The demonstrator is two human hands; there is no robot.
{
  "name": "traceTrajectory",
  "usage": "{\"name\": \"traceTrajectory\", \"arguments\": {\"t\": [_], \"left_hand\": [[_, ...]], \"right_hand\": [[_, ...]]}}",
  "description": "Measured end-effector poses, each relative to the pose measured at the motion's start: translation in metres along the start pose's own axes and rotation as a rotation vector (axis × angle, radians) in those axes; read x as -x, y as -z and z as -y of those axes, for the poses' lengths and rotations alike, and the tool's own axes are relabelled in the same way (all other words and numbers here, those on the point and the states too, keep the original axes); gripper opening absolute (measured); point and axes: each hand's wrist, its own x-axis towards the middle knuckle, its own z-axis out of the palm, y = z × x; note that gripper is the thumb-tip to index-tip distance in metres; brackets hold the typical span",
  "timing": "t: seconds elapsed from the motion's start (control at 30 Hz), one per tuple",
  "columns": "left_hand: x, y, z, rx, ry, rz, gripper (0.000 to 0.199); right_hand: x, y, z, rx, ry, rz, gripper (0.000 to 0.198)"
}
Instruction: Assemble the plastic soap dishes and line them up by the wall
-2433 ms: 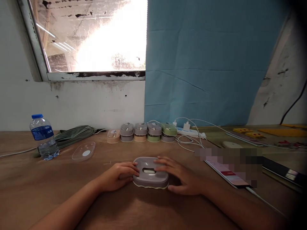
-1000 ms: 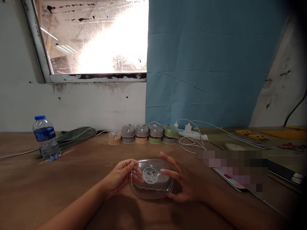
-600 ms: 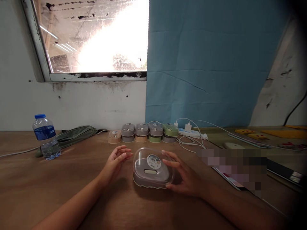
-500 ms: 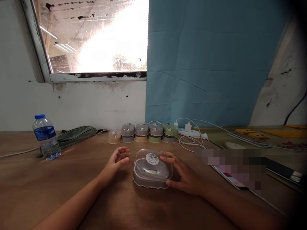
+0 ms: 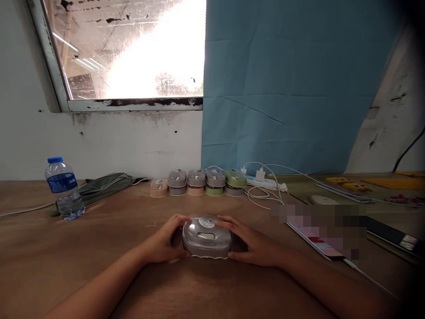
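Observation:
A grey rounded box [image 5: 208, 251] with a clear lid [image 5: 192, 230] and a round white label sits on the wooden table in front of me. The lid lies low over the box, and an oval slot shows beneath it at the front. My left hand [image 5: 166, 239] curves around the left side, fingertips on the lid and thumb at the lower edge. On the other side my right hand [image 5: 255, 241] holds the box the same way, fingers over the lid's top and thumb at the lower front corner.
Similar small boxes in grey, green and peach [image 5: 195, 179] stand along the wall, mostly stacked in pairs. A water bottle [image 5: 63, 188] and dark green cloth [image 5: 106, 187] are at left. A white power strip [image 5: 262, 182] with cables and a phone [image 5: 315, 239] are at right.
My left hand has moved right and closed on the box's left side. The clear lid, raised and tilted before, now sits lower on the box. My right hand stays at the right side.

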Motion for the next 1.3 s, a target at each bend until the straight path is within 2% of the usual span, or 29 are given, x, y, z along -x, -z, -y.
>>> {"name": "traceTrajectory", "arguments": {"t": [0.17,0.4,0.6,0.7,0.9,1.13,1.3], "left_hand": [[0.002,0.003,0.003,-0.012,0.000,0.013,0.065],[0.004,0.003,-0.003,0.011,0.076,0.102,0.079],[0.003,0.002,0.002,0.036,0.090,0.106,0.074],[0.003,0.002,0.003,0.037,0.041,0.092,0.070],[0.003,0.002,-0.003,0.042,-0.036,0.142,0.060],[0.004,0.002,-0.003,-0.027,-0.094,0.145,0.073],[0.003,0.000,0.000,0.031,-0.103,0.143,0.076]], "right_hand": [[0.002,-0.002,0.002,0.022,0.023,0.013,0.069],[0.002,-0.004,0.002,0.023,0.091,0.031,0.072],[0.003,-0.004,0.005,0.033,0.109,0.035,0.072],[0.002,-0.004,0.007,0.026,0.139,0.033,0.077],[0.001,-0.006,0.008,0.034,0.196,0.008,0.079],[-0.001,-0.003,-0.003,0.033,0.228,-0.020,0.074],[-0.002,-0.003,-0.010,0.007,0.231,-0.051,0.070]]}}
